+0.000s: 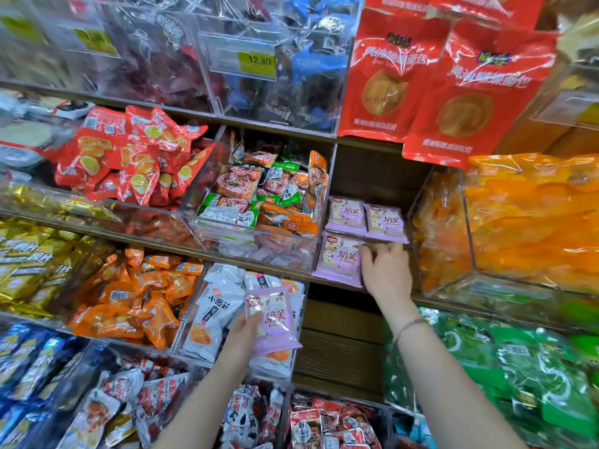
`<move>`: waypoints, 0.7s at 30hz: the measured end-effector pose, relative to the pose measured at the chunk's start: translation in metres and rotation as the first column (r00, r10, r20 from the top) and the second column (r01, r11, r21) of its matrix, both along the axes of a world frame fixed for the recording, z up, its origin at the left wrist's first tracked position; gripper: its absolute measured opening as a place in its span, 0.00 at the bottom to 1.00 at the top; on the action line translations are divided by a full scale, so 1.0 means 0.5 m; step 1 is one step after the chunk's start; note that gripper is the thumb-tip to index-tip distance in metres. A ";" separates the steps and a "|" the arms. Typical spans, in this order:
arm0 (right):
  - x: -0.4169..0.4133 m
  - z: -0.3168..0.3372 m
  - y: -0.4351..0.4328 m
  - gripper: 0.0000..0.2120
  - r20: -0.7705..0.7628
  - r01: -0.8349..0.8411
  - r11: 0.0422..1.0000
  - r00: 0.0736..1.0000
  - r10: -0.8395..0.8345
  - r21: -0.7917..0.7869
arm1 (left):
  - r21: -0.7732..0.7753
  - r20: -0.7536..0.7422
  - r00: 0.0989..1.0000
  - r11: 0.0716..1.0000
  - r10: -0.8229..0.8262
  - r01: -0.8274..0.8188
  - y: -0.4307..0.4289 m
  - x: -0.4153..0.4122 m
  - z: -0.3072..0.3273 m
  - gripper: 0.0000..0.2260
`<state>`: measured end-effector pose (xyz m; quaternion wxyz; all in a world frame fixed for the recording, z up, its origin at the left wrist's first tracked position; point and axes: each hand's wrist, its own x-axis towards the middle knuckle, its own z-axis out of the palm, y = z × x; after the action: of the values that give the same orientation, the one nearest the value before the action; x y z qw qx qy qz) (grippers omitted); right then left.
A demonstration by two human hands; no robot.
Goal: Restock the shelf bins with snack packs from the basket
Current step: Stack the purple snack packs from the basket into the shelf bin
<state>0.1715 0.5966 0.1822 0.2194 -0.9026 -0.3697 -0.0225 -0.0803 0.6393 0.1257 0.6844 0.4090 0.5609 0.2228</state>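
In the head view, the left hand [241,330] is gripping a lilac plastic snack pack [275,319] with a round purple label. The thumb is pressing on the pack's front and the fingers are hidden behind it. The hand is holding the pack upright, in front of a clear bin of white snack packs [210,306] on a lower shelf row.

The right hand [387,273], a thin bracelet [410,325] on its wrist, is reaching palm down into the dark wooden shelf slot [372,176]. Its fingers are spreading over the front right part of that slot, but blur is hiding whether they are holding anything, so I cannot tell. Its thumb is lying just beside a second lilac pack [340,259], which is resting flat at the front left of the slot. Two more lilac packs [346,213] [385,220] are lying side by side behind it.

The slot is sitting between a clear acrylic bin of green and orange packs [259,234] on its left and a clear acrylic bin of orange dried fruit [453,280] on its right.
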 end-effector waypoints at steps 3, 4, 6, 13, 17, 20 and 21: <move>0.058 0.010 0.035 0.23 0.115 -0.103 0.984 0.986 0.120 -0.143 | 0.012 0.014 1.000 1.000 0.006 -0.006 0.001 -0.002 -0.003 0.09; 0.074 0.010 0.045 0.24 0.093 -0.136 0.970 0.983 0.157 -0.201 | 0.011 0.017 1.000 1.000 -0.001 0.001 0.001 -0.003 -0.005 0.11; 0.095 -0.002 0.057 0.25 0.027 -0.149 0.952 0.987 0.161 -0.266 | 0.008 0.009 1.000 1.000 -0.006 0.006 0.002 -0.002 -0.007 0.17; 0.104 -0.029 0.067 0.28 0.032 -0.057 0.970 0.997 0.066 -0.236 | 0.003 -0.006 1.000 1.000 -0.017 0.017 -0.003 -0.001 0.008 0.19; 0.068 -0.008 0.038 0.26 -0.062 -0.099 0.994 0.993 0.101 0.046 | -0.011 0.019 1.000 1.000 0.007 -0.007 -0.006 -0.004 0.037 0.12; -0.049 -0.002 -0.039 0.21 -0.120 -0.148 0.930 0.973 0.198 0.336 | -0.012 0.074 0.997 1.000 -0.012 0.013 -0.006 -0.008 0.049 0.04; -0.102 -0.008 -0.072 0.20 -0.155 -0.188 0.909 0.953 0.260 0.371 | -0.012 0.099 0.995 1.000 -0.020 0.021 -0.010 -0.004 0.056 0.02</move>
<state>0.1204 0.5606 0.1780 0.4148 -0.7976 -0.4370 0.0283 -0.0825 0.6341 0.1536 0.7162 0.3988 0.5236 0.2320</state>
